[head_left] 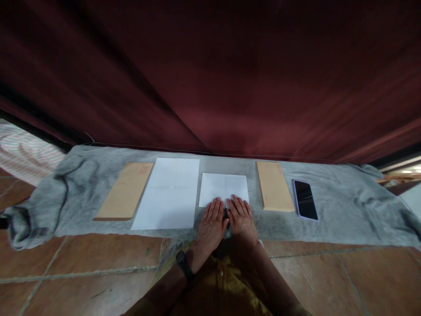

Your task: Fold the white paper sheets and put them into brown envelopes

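Observation:
Before me a smaller white sheet of paper (224, 185), which looks folded and shows a faint vertical crease, lies on a grey cloth. My left hand (211, 224) rests flat with its fingertips on the near edge of this sheet, and a dark watch is on that wrist. Beside it, my right hand (242, 221) lies flat too, its fingers over the near right part of the paper. Both hands have their fingers stretched out and grip nothing. A larger stack or sheet of white paper (169, 193) lies just left of my left hand.
Brown envelopes (126, 188) lie at the left, and another pile of brown envelopes (273, 186) at the right. Farther right is a phone (305, 199) with a purple case. The grey cloth (345, 202) spans a long surface below a dark red curtain (230, 87). Floor tiles (108, 254) show in front.

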{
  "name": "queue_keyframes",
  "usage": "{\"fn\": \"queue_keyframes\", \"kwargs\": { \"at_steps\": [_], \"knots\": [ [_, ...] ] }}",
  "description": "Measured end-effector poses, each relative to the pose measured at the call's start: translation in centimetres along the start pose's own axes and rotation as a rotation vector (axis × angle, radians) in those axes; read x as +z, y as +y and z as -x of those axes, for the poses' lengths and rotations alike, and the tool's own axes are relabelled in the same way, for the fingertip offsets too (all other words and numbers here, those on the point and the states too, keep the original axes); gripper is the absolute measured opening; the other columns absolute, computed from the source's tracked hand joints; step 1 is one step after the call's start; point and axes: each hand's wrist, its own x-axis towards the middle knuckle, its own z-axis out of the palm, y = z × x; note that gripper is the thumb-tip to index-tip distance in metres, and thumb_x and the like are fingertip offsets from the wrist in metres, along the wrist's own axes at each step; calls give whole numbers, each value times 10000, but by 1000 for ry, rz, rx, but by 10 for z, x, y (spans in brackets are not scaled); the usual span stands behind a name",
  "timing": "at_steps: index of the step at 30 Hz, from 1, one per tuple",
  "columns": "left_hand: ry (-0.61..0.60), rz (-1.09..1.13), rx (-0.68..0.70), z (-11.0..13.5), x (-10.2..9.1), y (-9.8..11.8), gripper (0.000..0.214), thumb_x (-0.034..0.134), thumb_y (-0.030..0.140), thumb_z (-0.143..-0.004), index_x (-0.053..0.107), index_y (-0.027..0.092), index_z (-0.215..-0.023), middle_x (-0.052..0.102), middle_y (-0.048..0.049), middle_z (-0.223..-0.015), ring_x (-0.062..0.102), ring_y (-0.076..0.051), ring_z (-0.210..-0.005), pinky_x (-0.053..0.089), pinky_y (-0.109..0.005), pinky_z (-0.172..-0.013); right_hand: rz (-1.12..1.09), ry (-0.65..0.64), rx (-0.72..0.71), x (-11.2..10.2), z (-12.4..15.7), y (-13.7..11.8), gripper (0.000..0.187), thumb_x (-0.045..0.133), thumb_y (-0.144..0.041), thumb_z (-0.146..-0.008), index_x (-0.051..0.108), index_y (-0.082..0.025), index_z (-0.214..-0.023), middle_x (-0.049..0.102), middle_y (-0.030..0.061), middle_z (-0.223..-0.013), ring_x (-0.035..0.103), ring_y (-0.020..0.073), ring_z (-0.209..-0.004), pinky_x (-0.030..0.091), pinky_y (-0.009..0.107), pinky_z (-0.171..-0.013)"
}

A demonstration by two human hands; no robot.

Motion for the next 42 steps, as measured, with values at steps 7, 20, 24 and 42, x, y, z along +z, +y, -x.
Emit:
{"fn": "queue_keyframes", "kwargs": {
  "at_steps": [7,20,24,42],
  "knots": [
    [-13,-20,-113,4,0,3,589,408,304,-997,340,128,-1554,347,-151,-1617,265,-270,-1523,295,-492,-1228,-17,-12,-7,-4,0,0,482,441,-281,-1026,471,-239,-1505,425,86,-1583,405,265,-1442,273,480,-1206],
    [-42,11,-50,-14,-3,-10,537,416,250,-976,434,232,-1512,380,-35,-1616,264,-268,-1526,203,-557,-1247,-30,-2,-18,-7,-1,-1,443,479,-322,-1023,524,-305,-1464,454,60,-1565,417,279,-1426,300,499,-1186],
    [-51,13,-70,-22,-5,-10,519,401,263,-988,445,247,-1505,381,-34,-1616,264,-271,-1526,207,-561,-1244,-28,-5,-12,-7,-1,-1,438,473,-301,-1026,529,-300,-1460,458,60,-1562,423,276,-1424,302,494,-1186],
    [-62,38,-135,-83,9,-42,569,431,381,-1007,384,192,-1541,295,-120,-1647,225,-297,-1536,227,-530,-1236,-47,8,-9,-6,-2,-2,434,485,-279,-1012,543,-281,-1443,483,79,-1541,449,283,-1410,338,522,-1165]
  ]
}}
